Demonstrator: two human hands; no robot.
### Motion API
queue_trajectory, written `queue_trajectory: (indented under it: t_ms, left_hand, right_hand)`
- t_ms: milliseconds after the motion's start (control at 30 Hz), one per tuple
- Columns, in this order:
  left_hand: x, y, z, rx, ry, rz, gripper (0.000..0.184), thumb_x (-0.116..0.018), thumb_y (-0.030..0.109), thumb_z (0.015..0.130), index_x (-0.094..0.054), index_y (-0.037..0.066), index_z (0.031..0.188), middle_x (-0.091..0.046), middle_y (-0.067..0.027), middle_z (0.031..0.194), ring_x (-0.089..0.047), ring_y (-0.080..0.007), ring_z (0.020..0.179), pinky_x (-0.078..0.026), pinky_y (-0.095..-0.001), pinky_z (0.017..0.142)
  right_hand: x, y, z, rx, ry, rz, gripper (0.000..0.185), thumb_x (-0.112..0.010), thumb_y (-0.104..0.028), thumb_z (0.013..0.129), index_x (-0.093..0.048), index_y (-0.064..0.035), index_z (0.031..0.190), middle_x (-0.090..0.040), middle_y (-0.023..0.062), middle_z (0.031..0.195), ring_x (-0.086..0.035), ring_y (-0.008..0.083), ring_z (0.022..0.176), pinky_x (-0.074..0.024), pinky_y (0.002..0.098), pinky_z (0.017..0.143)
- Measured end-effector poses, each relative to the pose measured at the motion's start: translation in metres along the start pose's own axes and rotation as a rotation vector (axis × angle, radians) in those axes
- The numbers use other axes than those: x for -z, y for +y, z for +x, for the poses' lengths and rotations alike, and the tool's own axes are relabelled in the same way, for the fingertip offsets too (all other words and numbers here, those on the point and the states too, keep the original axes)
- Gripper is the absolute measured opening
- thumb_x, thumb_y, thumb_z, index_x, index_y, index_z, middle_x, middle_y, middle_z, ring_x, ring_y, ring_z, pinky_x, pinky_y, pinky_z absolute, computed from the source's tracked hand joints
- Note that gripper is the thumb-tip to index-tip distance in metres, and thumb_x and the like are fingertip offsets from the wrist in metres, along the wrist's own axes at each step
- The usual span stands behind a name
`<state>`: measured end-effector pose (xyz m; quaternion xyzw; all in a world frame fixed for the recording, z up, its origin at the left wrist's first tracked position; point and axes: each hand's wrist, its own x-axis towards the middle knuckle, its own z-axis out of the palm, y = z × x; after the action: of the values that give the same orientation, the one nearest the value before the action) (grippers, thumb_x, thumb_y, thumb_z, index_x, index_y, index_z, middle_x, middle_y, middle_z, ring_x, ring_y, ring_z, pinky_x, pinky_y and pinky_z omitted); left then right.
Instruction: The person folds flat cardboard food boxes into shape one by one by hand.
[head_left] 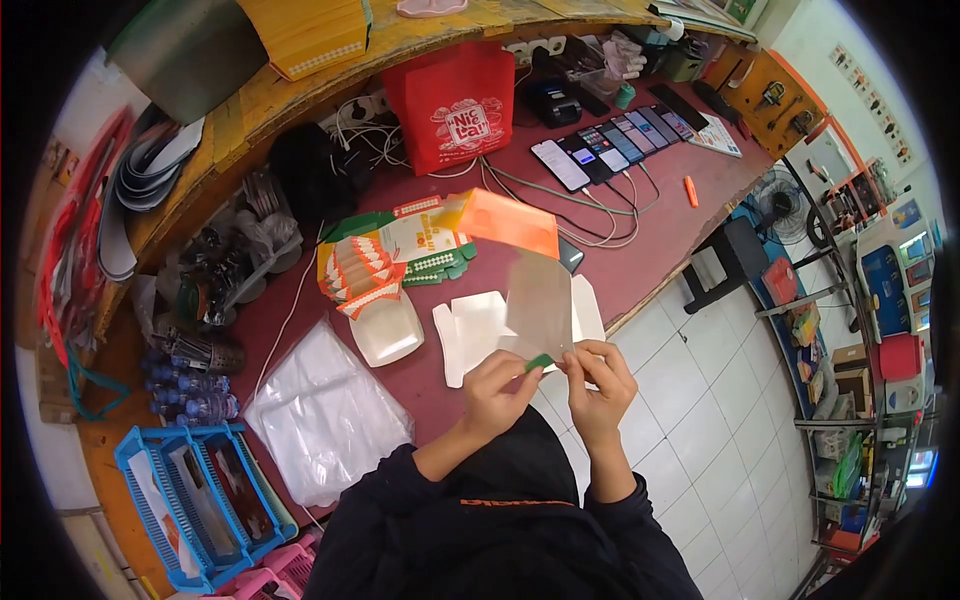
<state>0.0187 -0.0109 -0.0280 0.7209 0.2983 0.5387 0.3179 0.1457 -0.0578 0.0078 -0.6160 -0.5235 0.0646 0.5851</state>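
Note:
My left hand (492,392) is closed, pinching a small green tab (539,362) at the near end of a see-through plastic sheet (540,300). Beside it, my right hand (600,385) grips the sheet's near right corner between thumb and fingers. The sheet stands up away from me. A translucent orange piece (512,222) shows at its far end; whether the two are joined I cannot tell. Behind the sheet, an unfolded white carton (468,330) lies on the red tabletop, partly covered from view. Left of it sits a shallow white box (388,332).
Orange, green and white printed packets (365,268) lie beyond the white box. A stack of clear plastic bags (330,420) is at the left, near a blue basket (210,500). Several phones (600,150) with cables, a red bag (450,110) and an orange cutter (691,191) are farther back.

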Motion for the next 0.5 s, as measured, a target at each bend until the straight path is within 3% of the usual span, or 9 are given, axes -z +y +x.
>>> queue_trajectory:
  t_ms: [33,67,133,200,300,367,500]
  left_hand:
    - [0.000,0.002,0.000,0.216,0.000,-0.089,0.005,-0.068,0.003,0.079,-0.066,-0.001,0.078,-0.061,-0.0068,0.067,-0.058,-0.0135,0.059,-0.045,-0.0230,0.052]
    - [-0.001,0.002,0.001,0.214,-0.001,-0.090,0.005,-0.068,0.003,0.079,-0.066,-0.001,0.078,-0.061,-0.0068,0.067,-0.058,-0.0135,0.059,-0.045,-0.0230,0.052]
    - [-0.003,0.002,-0.001,0.660,0.030,-0.438,0.011,-0.065,0.006,0.085,-0.068,-0.004,0.083,-0.065,-0.0066,0.071,-0.057,-0.0076,0.060,-0.043,-0.0187,0.052]
    - [-0.001,0.004,-0.001,0.719,0.018,-0.505,0.012,-0.064,0.007,0.085,-0.068,-0.005,0.086,-0.066,-0.0066,0.074,-0.058,-0.0076,0.063,-0.045,-0.0187,0.056]
    - [0.004,0.005,-0.004,0.834,0.006,-0.636,0.014,-0.062,0.007,0.087,-0.068,-0.005,0.092,-0.067,-0.0065,0.080,-0.060,-0.0078,0.067,-0.050,-0.0186,0.062]
    - [0.008,0.002,-0.008,1.032,-0.116,-0.939,0.018,-0.056,0.005,0.090,-0.064,-0.005,0.102,-0.066,-0.0123,0.099,-0.063,-0.0149,0.086,-0.053,-0.0271,0.078]
    - [0.012,0.007,-0.010,0.955,-0.209,-0.963,0.022,-0.054,0.005,0.091,-0.061,-0.006,0.109,-0.062,-0.0132,0.109,-0.063,-0.0161,0.091,-0.053,-0.0277,0.081]
  right_hand:
    - [0.000,-0.001,0.001,0.002,0.001,0.001,0.010,-0.067,0.001,0.078,-0.067,-0.0002,0.088,-0.064,0.0063,0.081,-0.065,0.0135,0.065,-0.0523,0.0250,0.053]
    - [0.000,-0.004,0.002,0.084,-0.022,-0.061,0.010,-0.069,0.003,0.075,-0.068,0.0000,0.084,-0.063,0.0072,0.079,-0.064,0.0143,0.065,-0.0520,0.0245,0.055]
    - [0.001,-0.009,0.002,0.158,-0.044,-0.128,0.010,-0.070,0.004,0.072,-0.068,0.0003,0.080,-0.063,0.0081,0.077,-0.063,0.0151,0.065,-0.0517,0.0239,0.056]
    - [0.000,-0.012,0.000,0.182,-0.103,-0.174,0.014,-0.073,0.004,0.067,-0.069,-0.0025,0.079,-0.063,0.0083,0.077,-0.063,0.0173,0.065,-0.0494,0.0248,0.055]
    - [-0.003,-0.010,-0.003,0.132,-0.122,-0.178,0.012,-0.072,0.001,0.070,-0.068,-0.0043,0.080,-0.063,0.0069,0.078,-0.063,0.0181,0.066,-0.0497,0.0263,0.056]
    - [-0.004,-0.009,-0.001,0.134,-0.116,-0.168,0.011,-0.071,-0.001,0.071,-0.068,-0.0053,0.081,-0.063,0.0060,0.079,-0.064,0.0181,0.067,-0.0505,0.0268,0.056]
    - [0.001,-0.012,0.000,0.071,-0.098,-0.113,0.009,-0.070,-0.001,0.072,-0.067,-0.0043,0.080,-0.063,0.0073,0.080,-0.065,0.0191,0.068,-0.0511,0.0273,0.057]
